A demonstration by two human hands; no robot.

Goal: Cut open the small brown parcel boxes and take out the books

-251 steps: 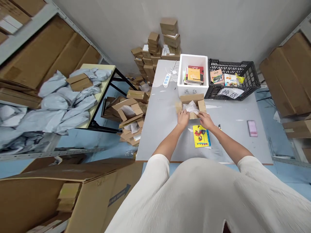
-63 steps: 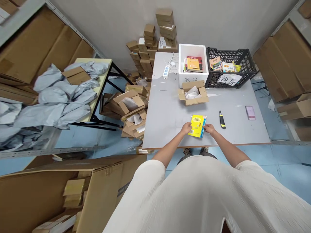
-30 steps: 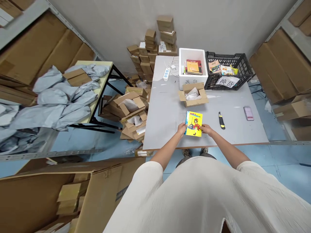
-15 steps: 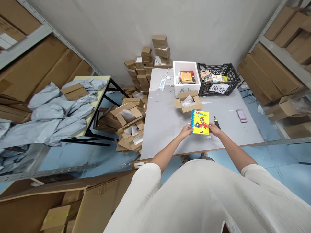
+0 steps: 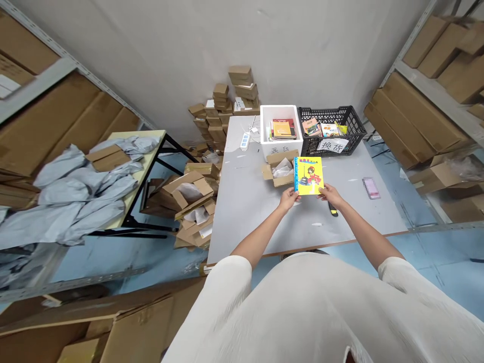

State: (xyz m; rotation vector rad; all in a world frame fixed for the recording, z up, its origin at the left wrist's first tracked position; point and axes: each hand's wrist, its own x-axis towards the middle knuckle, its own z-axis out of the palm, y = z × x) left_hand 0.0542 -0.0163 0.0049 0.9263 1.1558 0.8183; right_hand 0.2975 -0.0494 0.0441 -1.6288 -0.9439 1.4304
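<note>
A: Since half a second ago, we've moved the yellow book [image 5: 310, 174] farther out, so its left edge now overlaps the open carton [image 5: 283, 182] in our view.

B: And our view has shifted a little too. What lies nearest us?

A: Our white shirt [image 5: 302, 302], low down, then our bare forearms, reaching out over the grey table [image 5: 245, 222].

B: How do we hold the book?

A: Our left hand [image 5: 289, 198] grips its lower left corner, thumb on the cover; our right hand [image 5: 331, 195] grips the lower right corner likewise. Between them it hangs above the tabletop, front cover toward us, showing a figure in red and a blue strip down the left side.

B: Then we see the utility knife [image 5: 333, 209] on the table, its upper part hidden by our right hand.

A: Off to the right lies a pinkish rectangular item [image 5: 371, 187], too blurred for us to read. The carton, past our left hand, holds crumpled white paper [image 5: 283, 169].

B: Farther out we have the white foam box [image 5: 280, 147] with books inside, and just beside it the black crate [image 5: 355, 132], also holding books.

A: Left of the box is a power strip [image 5: 245, 141]; beyond, small cartons [image 5: 241, 75] stand stacked near the wall [image 5: 189, 45].
</note>
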